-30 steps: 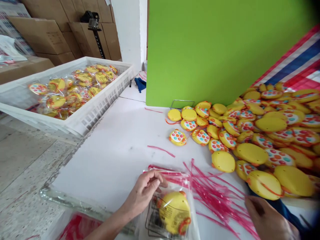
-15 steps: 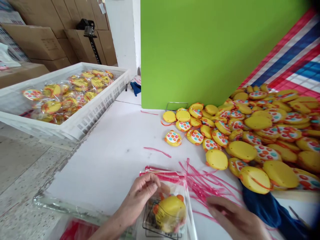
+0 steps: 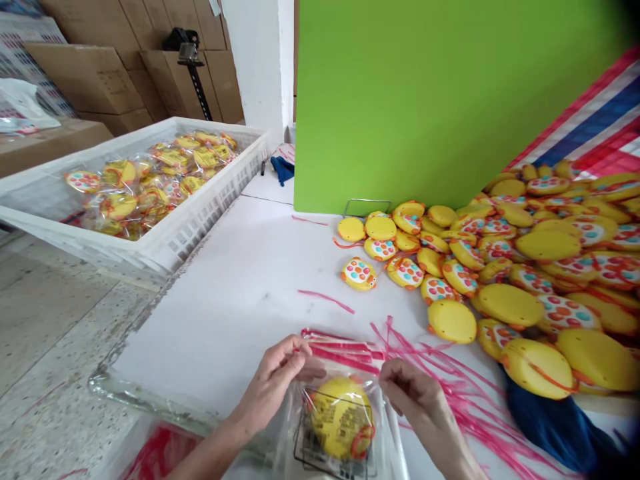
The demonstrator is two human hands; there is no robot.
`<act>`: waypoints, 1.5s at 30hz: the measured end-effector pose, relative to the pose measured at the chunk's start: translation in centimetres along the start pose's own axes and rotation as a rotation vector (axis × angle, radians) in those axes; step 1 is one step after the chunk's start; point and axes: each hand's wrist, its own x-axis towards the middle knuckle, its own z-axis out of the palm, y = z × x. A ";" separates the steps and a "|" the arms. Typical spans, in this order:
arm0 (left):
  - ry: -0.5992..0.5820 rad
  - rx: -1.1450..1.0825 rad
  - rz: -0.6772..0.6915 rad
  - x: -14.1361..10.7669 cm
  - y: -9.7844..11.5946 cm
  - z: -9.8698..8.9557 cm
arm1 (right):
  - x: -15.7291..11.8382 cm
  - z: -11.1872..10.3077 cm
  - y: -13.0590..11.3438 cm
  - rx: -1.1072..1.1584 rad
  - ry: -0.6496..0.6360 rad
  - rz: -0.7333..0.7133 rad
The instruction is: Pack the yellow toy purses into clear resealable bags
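Note:
In front of me a clear plastic bag holds a yellow toy turtle, its plain printed underside up and an orange cord showing at one side. My left hand is closed in a pinch at the bag's upper left corner. At the upper right corner my right hand pinches the bag's edge, fingers curled. More flat bags with pink strips along their tops lie under and just beyond it. Loose pink strips are strewn beside my right hand.
A large heap of yellow toy turtles covers the right side. A white plastic crate of bagged toys stands left. Behind rises a green board; a wire stand sits at its foot. Dark blue cloth lies at lower right.
My right hand has moved left from the pink strips to the bag's upper right corner. The toy now lies flatter inside, with its printing and cord visible. The view has shifted slightly left.

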 end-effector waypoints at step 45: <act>0.179 1.550 1.029 3.8 -9.6 2.4 | 8.0 1.0 -3.4 0.020 0.127 -0.184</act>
